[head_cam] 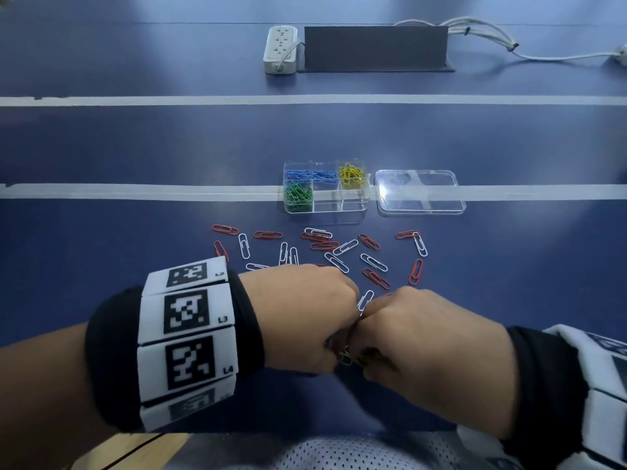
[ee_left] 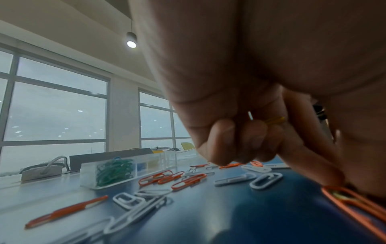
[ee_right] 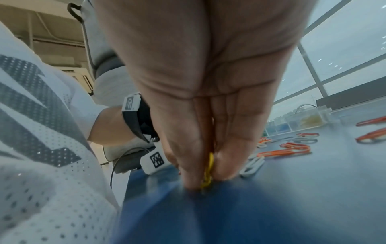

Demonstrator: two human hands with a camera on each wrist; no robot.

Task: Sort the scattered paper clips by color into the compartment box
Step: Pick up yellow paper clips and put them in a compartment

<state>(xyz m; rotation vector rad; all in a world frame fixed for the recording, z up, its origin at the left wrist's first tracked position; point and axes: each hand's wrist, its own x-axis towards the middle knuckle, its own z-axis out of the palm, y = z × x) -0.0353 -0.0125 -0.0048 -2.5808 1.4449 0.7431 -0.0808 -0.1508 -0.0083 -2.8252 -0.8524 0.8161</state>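
My two hands meet knuckle to knuckle low over the blue table. The right hand point(head_cam: 368, 354) pinches a small bunch of yellow paper clips point(ee_right: 209, 166) between thumb and fingers, their tips at the table top. The left hand point(head_cam: 334, 344) is curled into a fist; a yellow clip point(ee_left: 274, 119) and the end of a white clip point(head_cam: 365, 301) show inside it. Behind the hands lie scattered red clips point(head_cam: 268, 235) and white clips point(head_cam: 373, 262). The clear compartment box point(head_cam: 339, 212) stands further back with blue, green and yellow clips in separate cells.
The box's clear lid point(head_cam: 420, 192) lies just right of it. A white power strip point(head_cam: 280, 49), a dark upright panel point(head_cam: 375, 47) and white cables point(head_cam: 492, 32) sit at the far side. Two white tape lines cross the table. My torso is at the near edge.
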